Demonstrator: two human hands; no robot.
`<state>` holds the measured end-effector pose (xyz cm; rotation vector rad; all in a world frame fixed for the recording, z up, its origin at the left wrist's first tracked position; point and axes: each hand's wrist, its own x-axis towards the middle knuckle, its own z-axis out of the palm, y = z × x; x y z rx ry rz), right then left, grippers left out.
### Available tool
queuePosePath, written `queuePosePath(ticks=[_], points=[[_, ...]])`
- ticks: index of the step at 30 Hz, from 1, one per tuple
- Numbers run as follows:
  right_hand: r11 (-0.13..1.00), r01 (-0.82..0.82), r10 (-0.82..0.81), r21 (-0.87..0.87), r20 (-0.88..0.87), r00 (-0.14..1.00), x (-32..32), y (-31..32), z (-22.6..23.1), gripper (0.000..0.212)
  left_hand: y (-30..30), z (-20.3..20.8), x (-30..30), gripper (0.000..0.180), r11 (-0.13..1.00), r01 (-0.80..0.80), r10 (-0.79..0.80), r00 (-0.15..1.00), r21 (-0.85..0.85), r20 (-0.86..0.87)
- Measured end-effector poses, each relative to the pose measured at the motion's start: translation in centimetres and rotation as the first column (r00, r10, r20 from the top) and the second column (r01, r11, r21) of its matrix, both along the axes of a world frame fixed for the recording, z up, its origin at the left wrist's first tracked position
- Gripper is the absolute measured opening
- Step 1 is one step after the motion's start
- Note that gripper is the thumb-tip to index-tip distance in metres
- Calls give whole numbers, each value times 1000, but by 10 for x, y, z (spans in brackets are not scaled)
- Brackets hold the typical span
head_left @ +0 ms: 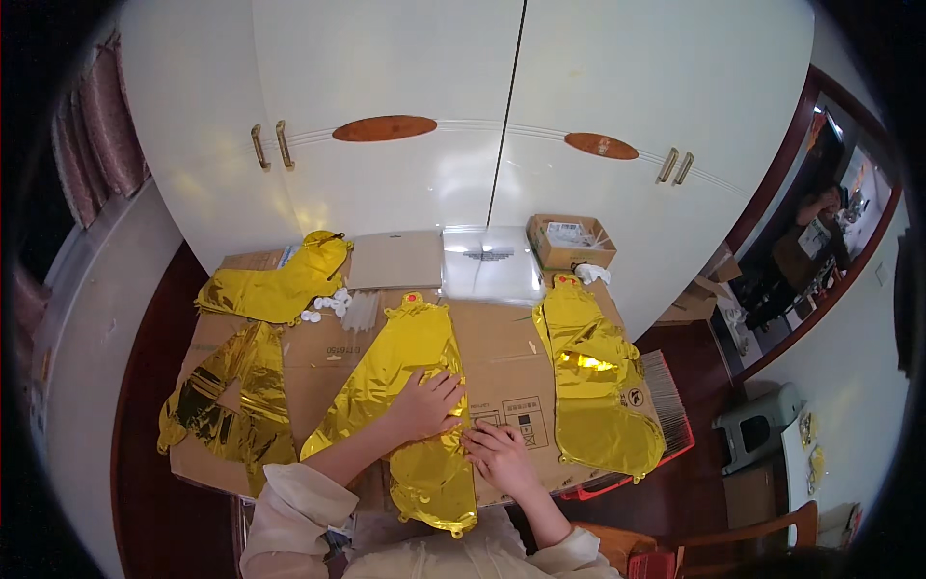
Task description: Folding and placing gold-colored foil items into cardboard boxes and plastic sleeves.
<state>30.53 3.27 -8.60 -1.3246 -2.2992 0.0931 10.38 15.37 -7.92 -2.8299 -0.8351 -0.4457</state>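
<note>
A flat gold foil balloon (417,338) lies in front of me on the cardboard-covered table (318,362), its lower end hanging toward my lap. My left hand (422,405) is spread flat across its middle, fingers stretched out. At the balloon's right edge rests my right hand (499,455), fingers slightly bent and apart, their tips touching the foil. Another gold foil balloon (603,415) lies to the right. On the left are a crumpled gold foil piece (256,386) and, farther back, a gold foil balloon (275,285).
Behind the balloons are a stack of clear plastic sleeves (492,275), a cardboard sheet (394,262) and a small open box (569,253). Small white pieces (333,302) lie at the back left. White cabinets (386,77) stand behind. A chair (752,536) is at lower right; a person (805,246) shows through the doorway.
</note>
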Motion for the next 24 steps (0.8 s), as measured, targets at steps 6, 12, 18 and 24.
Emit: queuePosePath(ticks=[6,12,18,24], points=[[1000,-4,4,-8,-6,1000,0,0,1,30,4,3,3,62,1000,-16,16,1000,13,11],[1000,-10,10,-14,-5,1000,0,0,2,30,17,3,8,65,994,-93,90,995,-60,-45],[1000,-15,15,-24,-18,1000,1,0,-1,31,33,4,14,64,993,-112,113,993,-45,32],[1000,-12,11,-26,-45,999,1,1,-1,29,61,3,18,60,990,-132,135,988,-38,76]])
